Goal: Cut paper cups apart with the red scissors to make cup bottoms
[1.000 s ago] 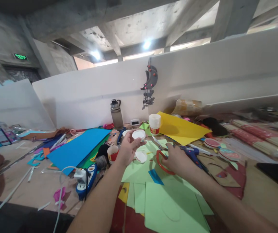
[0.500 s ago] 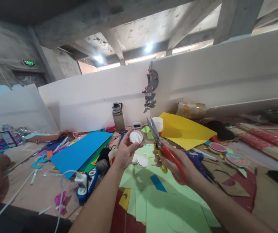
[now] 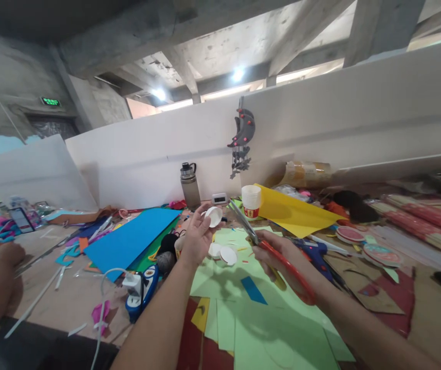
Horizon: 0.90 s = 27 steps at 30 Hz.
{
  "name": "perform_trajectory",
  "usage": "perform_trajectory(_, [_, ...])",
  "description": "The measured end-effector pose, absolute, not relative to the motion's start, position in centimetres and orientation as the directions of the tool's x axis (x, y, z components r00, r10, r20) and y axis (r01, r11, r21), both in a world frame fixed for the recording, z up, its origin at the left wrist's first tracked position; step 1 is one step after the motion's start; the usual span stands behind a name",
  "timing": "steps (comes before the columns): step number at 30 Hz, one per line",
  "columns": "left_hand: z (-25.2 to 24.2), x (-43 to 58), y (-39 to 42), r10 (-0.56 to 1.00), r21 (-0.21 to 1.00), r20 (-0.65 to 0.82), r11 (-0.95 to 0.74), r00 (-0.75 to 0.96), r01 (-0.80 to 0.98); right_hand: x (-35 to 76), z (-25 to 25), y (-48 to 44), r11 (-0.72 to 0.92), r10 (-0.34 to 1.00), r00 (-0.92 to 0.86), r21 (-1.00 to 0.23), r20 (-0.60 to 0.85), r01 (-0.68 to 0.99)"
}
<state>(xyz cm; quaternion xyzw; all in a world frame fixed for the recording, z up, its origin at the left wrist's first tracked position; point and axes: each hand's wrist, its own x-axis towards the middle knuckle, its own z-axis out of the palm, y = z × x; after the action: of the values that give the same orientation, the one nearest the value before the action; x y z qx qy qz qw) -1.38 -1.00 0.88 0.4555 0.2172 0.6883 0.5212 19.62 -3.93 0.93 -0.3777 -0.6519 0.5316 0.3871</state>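
Note:
My left hand [image 3: 198, 235] holds up a paper cup bottom [image 3: 214, 217], small, round and white with a raised rim, tilted between thumb and fingers. In my right hand [image 3: 282, 257] is a pair of scissors [image 3: 245, 220] with red and yellow handles; the blades point up and left, close to the cup bottom but apart from it. Below the hands, a white disc [image 3: 228, 255] and another white disc [image 3: 215, 251] lie on light green paper [image 3: 278, 324]. A blue paper strip [image 3: 254, 290] rests nearer to me. Behind the blades stands a stack of paper cups [image 3: 251, 198].
Blue paper [image 3: 131, 241] and yellow paper [image 3: 297, 209] flank the work area. A bottle [image 3: 190, 187] stands by the white partition. At left are a power strip [image 3: 143, 293] and another person's hand [image 3: 6, 257]. A blue glue gun [image 3: 316, 252] lies at right.
The cup bottom has been turned from facing me to a tilted side view. The scissors have swung lower, their blades looking more closed. The view has shifted slightly.

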Motion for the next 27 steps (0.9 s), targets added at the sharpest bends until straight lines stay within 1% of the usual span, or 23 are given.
perform_trajectory(3, [1.2,-1.6,-1.3,0.903,0.759,0.428,-0.376,-0.028,-0.531,19.7,1.6,-5.0,0.115,0.875,-0.478,-0.991,0.069,0.066])
perform_trajectory(7, [1.2,-1.5,-1.4,0.903,0.751,0.429,-0.375,-0.029,-0.543,19.7,2.3,-5.7,0.073,0.829,-0.559,-0.996,0.029,0.058])
perform_trajectory(17, [0.8,-1.4,-1.1,0.899,0.78,0.438,-0.372,0.014,-0.503,19.4,2.9,-6.3,0.039,0.839,-0.543,-0.994,-0.023,0.103])
perform_trajectory(21, [0.8,-1.5,-1.1,0.9,0.795,0.435,-0.378,0.012,-0.475,19.5,2.2,-5.9,0.006,0.833,-0.551,-0.993,-0.06,0.118])
perform_trajectory(27, [1.0,-1.4,-1.2,0.893,0.798,0.449,-0.392,0.019,-0.458,19.5,1.0,-5.5,0.02,0.831,-0.554,-0.993,-0.047,0.115])
